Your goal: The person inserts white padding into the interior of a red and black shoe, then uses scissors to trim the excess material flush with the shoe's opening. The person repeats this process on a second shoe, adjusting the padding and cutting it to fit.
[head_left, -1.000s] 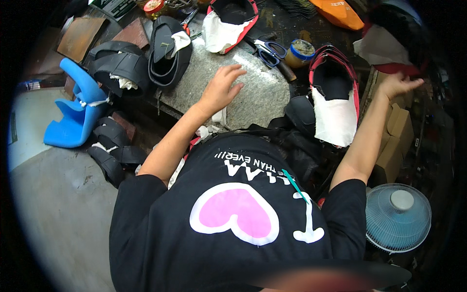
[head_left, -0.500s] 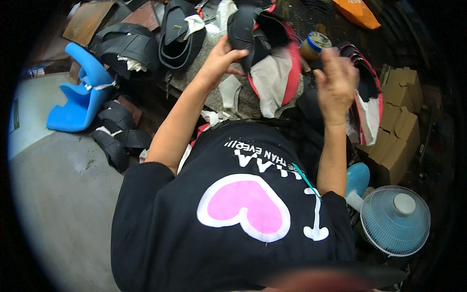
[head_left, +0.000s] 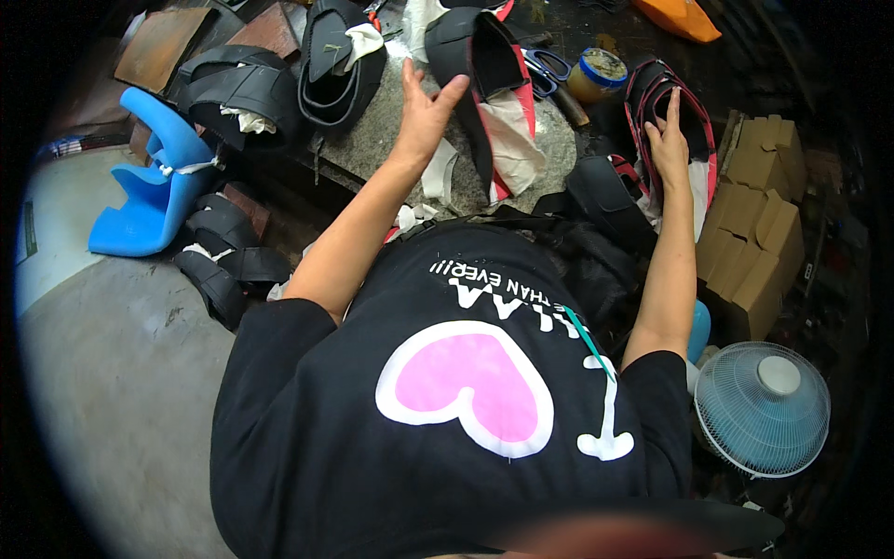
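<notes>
my left hand (head_left: 430,116) is spread open beside the upper (head_left: 500,102) on the stone slab (head_left: 557,154), black outer (head_left: 452,47) seemingly attached, white lining (head_left: 514,156) apparently unfinished; my right hand (head_left: 669,154), grip unclear, is at a second upper (head_left: 704,121).

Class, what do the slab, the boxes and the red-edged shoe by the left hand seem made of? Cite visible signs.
Slab: probably stone, matt; speckled grey surface. Boxes: likely cardboard, dull brown, with folded flaps. Shoe: black part matt, perhaps fabric or rubber; white flap likely cloth, visibly creased.
</notes>
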`<action>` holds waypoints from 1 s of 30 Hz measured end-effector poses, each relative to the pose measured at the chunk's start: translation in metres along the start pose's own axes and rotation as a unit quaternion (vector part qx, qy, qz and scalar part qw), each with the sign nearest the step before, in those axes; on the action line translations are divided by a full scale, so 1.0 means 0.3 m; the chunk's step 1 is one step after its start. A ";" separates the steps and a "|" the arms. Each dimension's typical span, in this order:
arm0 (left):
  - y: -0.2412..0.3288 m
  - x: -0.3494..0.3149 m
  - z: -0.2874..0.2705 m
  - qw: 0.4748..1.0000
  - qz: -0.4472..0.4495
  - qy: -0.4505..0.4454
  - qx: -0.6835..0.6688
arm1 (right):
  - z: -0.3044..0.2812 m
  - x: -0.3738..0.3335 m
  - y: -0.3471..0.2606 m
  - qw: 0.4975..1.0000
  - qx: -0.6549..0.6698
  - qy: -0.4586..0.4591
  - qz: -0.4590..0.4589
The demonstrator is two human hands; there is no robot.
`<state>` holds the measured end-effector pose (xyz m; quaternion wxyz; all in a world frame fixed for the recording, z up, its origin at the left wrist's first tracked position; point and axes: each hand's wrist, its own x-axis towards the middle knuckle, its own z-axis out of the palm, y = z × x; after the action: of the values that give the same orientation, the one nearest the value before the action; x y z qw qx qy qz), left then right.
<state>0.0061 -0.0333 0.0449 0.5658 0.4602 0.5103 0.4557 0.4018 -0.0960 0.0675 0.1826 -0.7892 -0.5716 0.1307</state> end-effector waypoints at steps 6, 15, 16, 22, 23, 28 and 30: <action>0.020 0.054 0.006 0.994 0.026 -0.022 0.108 | -0.013 0.016 -0.172 0.996 0.018 0.087 -0.020; 0.004 0.010 -0.100 0.901 0.291 0.084 0.311 | 0.257 -0.140 -0.579 0.980 0.194 -0.020 -0.046; 0.021 -0.002 -0.098 0.846 0.401 0.101 0.335 | 0.307 -0.144 -0.599 0.973 0.219 -0.076 -0.002; 0.043 0.000 -0.109 0.780 0.411 -0.166 0.443 | 0.480 -0.123 -0.572 0.967 0.237 -0.012 -0.098; 0.025 0.003 -0.135 0.799 0.349 -0.203 0.447 | 0.492 -0.112 -0.552 0.967 0.243 -0.021 -0.081; -0.061 -0.001 -0.250 0.885 0.154 -0.269 0.348 | 0.546 -0.105 -0.499 0.908 0.408 -0.070 0.063; -0.062 0.005 -0.218 0.849 0.219 -0.242 0.415 | 0.545 -0.110 -0.505 0.891 0.437 -0.083 0.094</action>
<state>-0.0581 -0.0313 0.0227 0.3134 0.8476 0.3850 0.1875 0.1942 -0.0623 -0.0134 0.4475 -0.6660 -0.3935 0.4487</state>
